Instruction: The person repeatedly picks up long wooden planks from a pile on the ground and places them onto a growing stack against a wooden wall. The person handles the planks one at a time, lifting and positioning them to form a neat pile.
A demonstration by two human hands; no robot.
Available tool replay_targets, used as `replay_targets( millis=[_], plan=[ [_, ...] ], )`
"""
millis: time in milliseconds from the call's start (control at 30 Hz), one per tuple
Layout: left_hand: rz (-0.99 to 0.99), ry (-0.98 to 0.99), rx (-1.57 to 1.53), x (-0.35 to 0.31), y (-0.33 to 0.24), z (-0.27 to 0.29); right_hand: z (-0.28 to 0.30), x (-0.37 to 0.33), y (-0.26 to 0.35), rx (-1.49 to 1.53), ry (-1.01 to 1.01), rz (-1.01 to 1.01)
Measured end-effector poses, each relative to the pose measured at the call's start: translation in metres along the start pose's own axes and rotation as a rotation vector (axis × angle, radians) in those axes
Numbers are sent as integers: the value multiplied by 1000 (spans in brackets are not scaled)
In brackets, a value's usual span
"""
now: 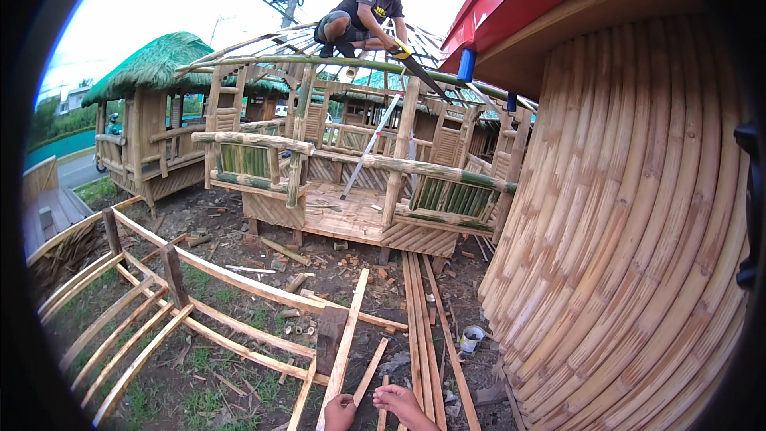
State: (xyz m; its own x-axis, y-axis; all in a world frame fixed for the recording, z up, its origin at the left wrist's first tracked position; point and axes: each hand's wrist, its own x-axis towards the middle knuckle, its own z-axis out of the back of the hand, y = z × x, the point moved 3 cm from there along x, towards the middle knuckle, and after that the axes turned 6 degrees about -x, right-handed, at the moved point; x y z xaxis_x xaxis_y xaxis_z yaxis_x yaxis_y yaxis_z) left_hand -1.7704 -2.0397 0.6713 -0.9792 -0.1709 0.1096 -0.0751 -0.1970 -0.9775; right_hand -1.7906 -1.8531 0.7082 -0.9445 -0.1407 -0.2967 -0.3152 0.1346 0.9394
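At the lower edge of the head view, my left hand [340,413] is closed with curled fingers. It overlaps the lower end of a long pale wooden plank [349,343]; whether it grips the plank I cannot tell. Just to the right is my right hand [404,407], its fingers bent together and pointing toward the left one. Anything held in its fingers is too small or hidden to name. Beneath the right hand a short wooden strip [383,413] shows. Another short slat [371,371] lies between the hands and the long plank.
Long boards [423,335] run from a half-built bamboo hut [335,215]. On its roof frame a person [359,16] crouches with a handsaw [423,76]. A wooden frame [215,327] stands left, a bamboo wall [622,231] curves up right, and a small bucket [471,339] sits nearby.
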Motion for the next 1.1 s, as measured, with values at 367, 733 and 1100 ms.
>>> replay_targets(
  millis=[367,733,1100],
  plan=[
    [88,-15,7,-12,15,9,-3,5,-17,22,22,-8],
    [159,-53,2,-10,26,16,-9,8,-19,-5,-6,-43],
    [-21,9,353,-37,112,7,-15,25,-46,-22,26,-81]
  ],
)
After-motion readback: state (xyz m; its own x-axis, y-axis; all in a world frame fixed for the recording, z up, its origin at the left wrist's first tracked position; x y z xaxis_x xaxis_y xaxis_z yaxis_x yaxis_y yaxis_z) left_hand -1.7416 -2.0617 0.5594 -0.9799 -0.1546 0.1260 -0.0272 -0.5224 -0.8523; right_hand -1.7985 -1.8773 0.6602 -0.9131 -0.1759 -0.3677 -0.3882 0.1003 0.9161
